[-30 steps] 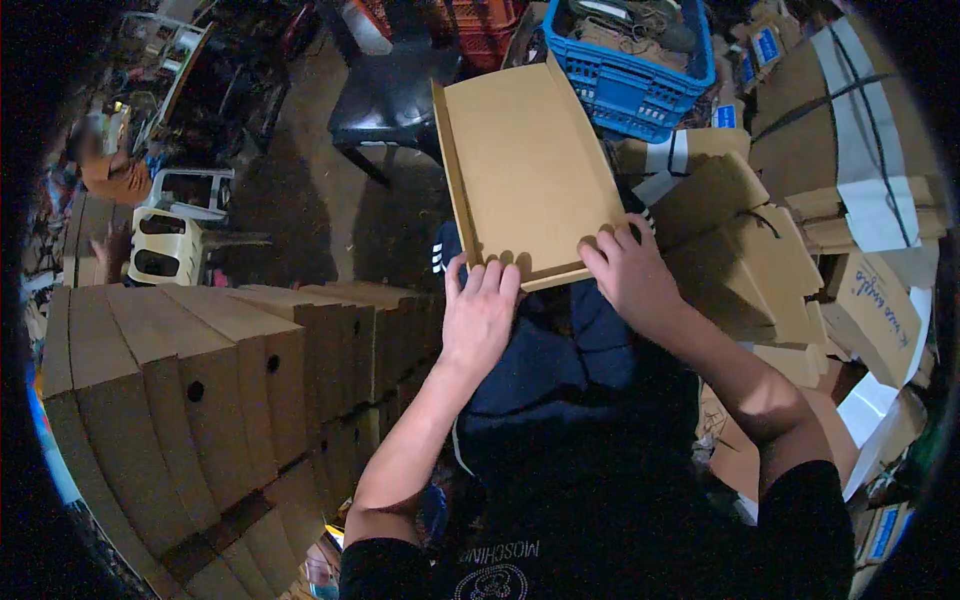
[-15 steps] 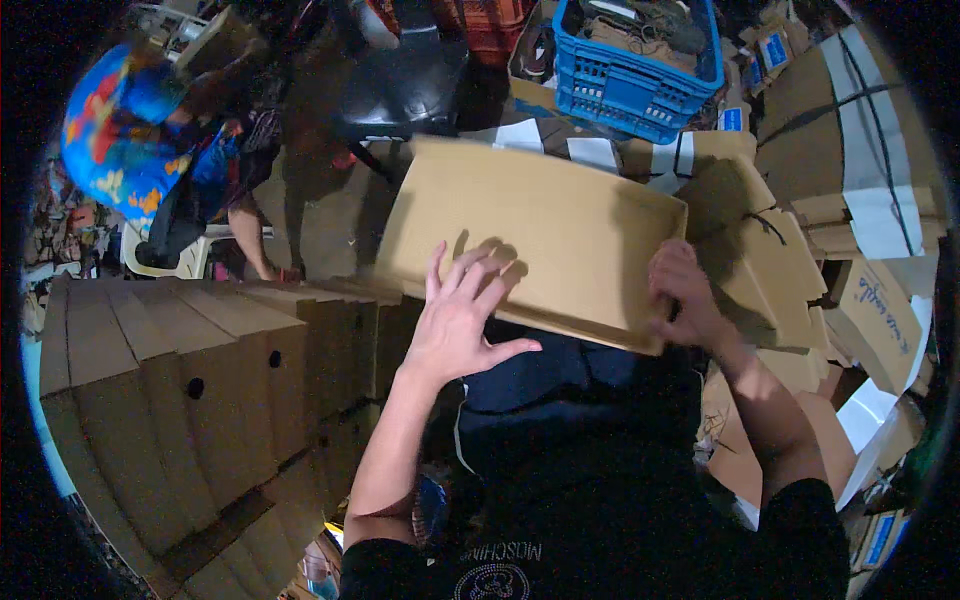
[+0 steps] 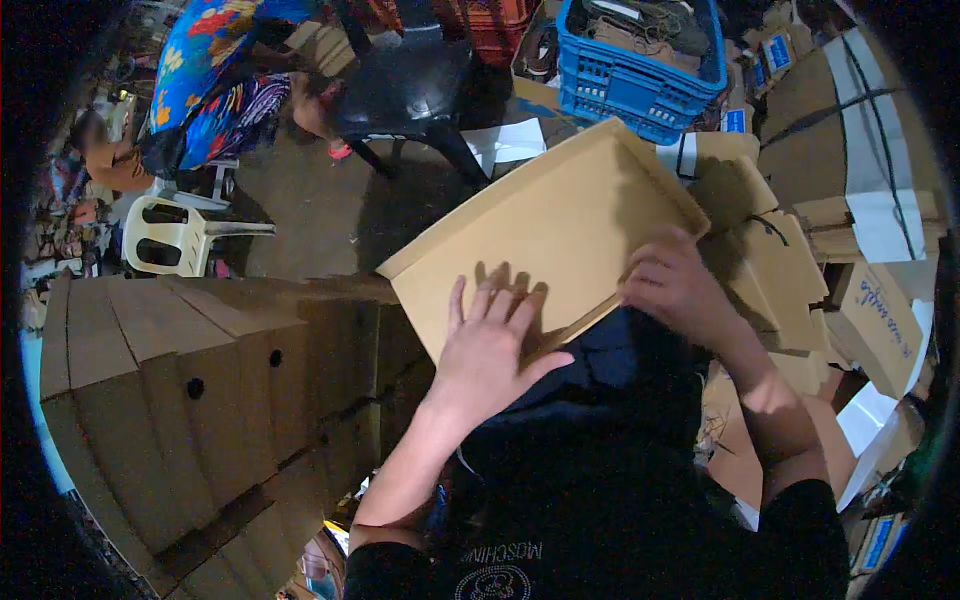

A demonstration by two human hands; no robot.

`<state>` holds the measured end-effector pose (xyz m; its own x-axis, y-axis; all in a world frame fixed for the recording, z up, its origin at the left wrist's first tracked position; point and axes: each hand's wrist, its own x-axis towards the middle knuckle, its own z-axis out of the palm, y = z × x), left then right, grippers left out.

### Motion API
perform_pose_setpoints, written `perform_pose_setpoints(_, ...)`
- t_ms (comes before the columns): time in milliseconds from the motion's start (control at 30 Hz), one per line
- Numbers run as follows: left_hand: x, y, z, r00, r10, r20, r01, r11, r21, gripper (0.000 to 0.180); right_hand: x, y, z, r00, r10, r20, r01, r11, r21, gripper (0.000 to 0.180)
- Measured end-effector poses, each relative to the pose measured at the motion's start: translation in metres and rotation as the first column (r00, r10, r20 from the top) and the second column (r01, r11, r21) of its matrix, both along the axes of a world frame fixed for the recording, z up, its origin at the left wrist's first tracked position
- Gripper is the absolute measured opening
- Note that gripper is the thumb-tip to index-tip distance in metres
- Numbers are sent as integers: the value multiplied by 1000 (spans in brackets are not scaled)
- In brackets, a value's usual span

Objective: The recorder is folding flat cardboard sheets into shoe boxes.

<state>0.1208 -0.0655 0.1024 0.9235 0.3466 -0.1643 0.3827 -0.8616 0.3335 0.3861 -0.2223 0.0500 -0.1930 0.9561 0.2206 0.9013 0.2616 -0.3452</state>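
Note:
A shallow tan cardboard box tray (image 3: 570, 215) with low folded walls lies tilted across my lap, its open side up. My left hand (image 3: 485, 350) is over its near left part, fingers spread and the thumb out past the near wall. Shadows of those fingers fall on the tray's floor. At the near right wall, my right hand (image 3: 675, 285) has its fingers curled around the cardboard edge. Part of that wall is hidden behind the hand.
Flat brown cartons stand in a long stack (image 3: 180, 390) on the left. Unfolded cardboard (image 3: 755, 270) lies to the right, beside a strapped bundle (image 3: 830, 130). Ahead are a black chair (image 3: 410, 90) and a blue crate (image 3: 640, 75). A person in bright patterned clothing (image 3: 215, 80) is at far left, near a cream plastic chair (image 3: 165, 235).
The tray has turned, its left end swinging nearer and its far right corner rising. My right hand has closed on the near wall. The person at left has moved off the cream chair.

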Motion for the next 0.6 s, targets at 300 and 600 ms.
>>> perform_pose_setpoints(300, -2, -29, -23, 987, 162, -17, -157, 973, 168, 96, -56, 11, 15, 985, 168, -48, -169, 986, -14, 53)
perform_pose_setpoints(600, -13, 65, 24, 995, 15, 99, -32, 985, 172, 47, -17, 3, 19, 973, 170, -157, -179, 983, -45, 68)
